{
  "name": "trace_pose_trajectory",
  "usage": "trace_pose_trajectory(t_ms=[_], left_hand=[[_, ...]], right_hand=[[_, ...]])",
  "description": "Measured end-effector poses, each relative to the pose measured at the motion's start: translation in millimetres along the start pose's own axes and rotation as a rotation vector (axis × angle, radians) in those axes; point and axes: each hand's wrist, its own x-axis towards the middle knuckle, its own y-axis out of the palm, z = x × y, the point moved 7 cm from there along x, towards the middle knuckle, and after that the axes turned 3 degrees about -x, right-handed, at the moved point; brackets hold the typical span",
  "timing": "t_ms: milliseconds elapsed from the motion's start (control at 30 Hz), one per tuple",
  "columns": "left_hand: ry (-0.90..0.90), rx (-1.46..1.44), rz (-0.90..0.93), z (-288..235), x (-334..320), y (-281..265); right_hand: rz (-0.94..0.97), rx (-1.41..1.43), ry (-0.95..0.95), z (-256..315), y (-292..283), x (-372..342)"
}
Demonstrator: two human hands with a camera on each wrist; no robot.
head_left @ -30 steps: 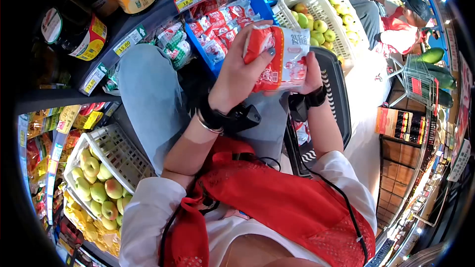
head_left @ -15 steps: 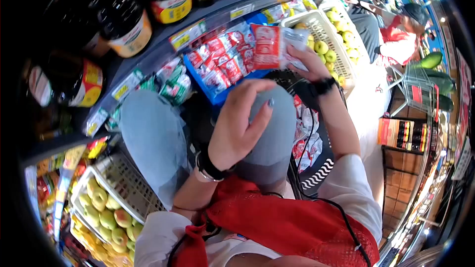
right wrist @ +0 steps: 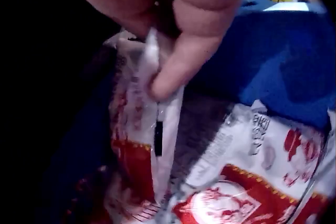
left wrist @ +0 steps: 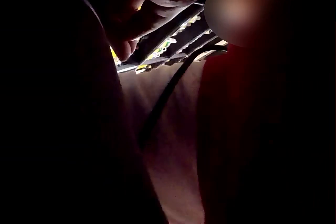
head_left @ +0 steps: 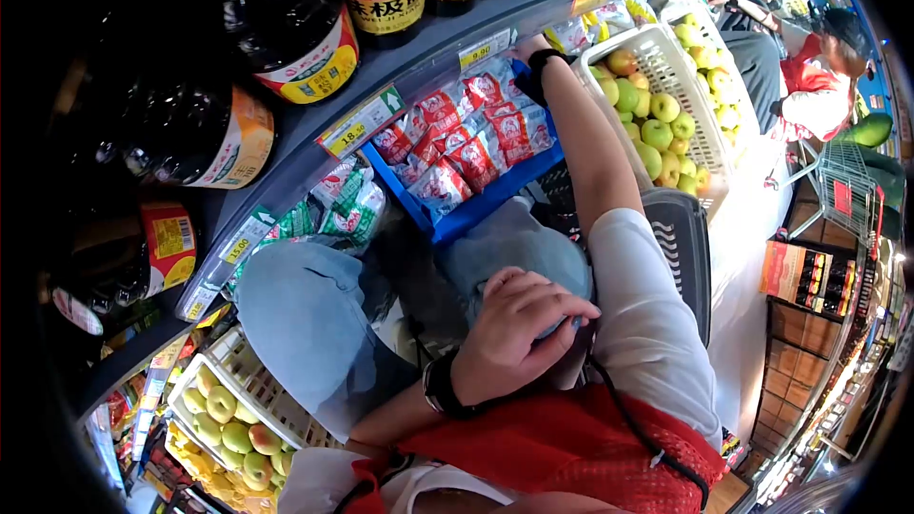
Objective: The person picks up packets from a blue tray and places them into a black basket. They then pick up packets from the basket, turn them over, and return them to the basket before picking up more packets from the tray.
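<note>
At the right end of a blue bin (head_left: 514, 192) on the low shelf, my right hand (right wrist: 197, 24) pinches the top edge of a red-and-white plastic packet (right wrist: 134, 124). The packet stands upright against the bin's side, beside similar packets (right wrist: 252, 182). In the head view only the back of this hand (head_left: 535, 46) shows; its fingers and the packet are hidden. My left hand (head_left: 519, 328) hangs loosely curled over my lap, near the knee, holding nothing. The left wrist view is dark, with its fingers (left wrist: 149, 22) at the top.
Green-and-white packets (head_left: 352, 205) lie left of the bin. White crates (head_left: 709, 176) of apples stand right, with another crate (head_left: 233, 343) at lower left. Dark sauce bottles (head_left: 295, 38) line the shelf above. A black basket (head_left: 700, 276) sits by my right arm. A person (head_left: 809, 76) crouches farther off.
Both hands held the packet a second ago. The left hand let go and dropped back to my lap, while the right hand carried the packet forward into the blue bin.
</note>
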Motion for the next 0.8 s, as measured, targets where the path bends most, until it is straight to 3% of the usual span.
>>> trace_pose_trajectory(t_ms=[67,100,167,200,267,333,433,467,533,667,733,800], left_hand=[[0.030,-0.021,-0.005,0,1,0],[0.025,-0.025,0.005,1,1,0],[0.047,-0.010,0.002,-1,2,1],[0.049,-0.016,0.007,-1,2,2],[0.044,-0.024,0.030,0,2,3],[0.036,-0.005,0.036,-1,2,2],[0.027,0.018,0.038,-3,3,2],[0.038,0.023,0.046,-5,3,2],[0.055,0.038,0.033,-8,1,6],[0.114,0.120,-0.044,-25,-9,2],[0.143,0.112,-0.055,-30,-14,2],[0.153,0.117,-0.097,-33,-19,0]], right_hand=[[-0.067,0.163,0.235,-49,54,18],[-0.027,0.187,0.242,0,12,3],[-0.081,0.075,0.381,-37,84,-3],[-0.149,0.004,0.419,-34,93,-8],[0.265,-0.066,0.382,40,50,-29],[0.457,-0.147,0.266,44,72,-32],[0.498,-0.078,0.331,30,67,-30],[0.418,-0.010,0.329,31,57,-34],[0.685,-0.177,0.022,61,27,-56],[0.538,0.371,0.082,93,-66,-153],[0.451,0.349,0.065,134,-154,-208],[0.242,0.655,0.335,118,-187,-271]])
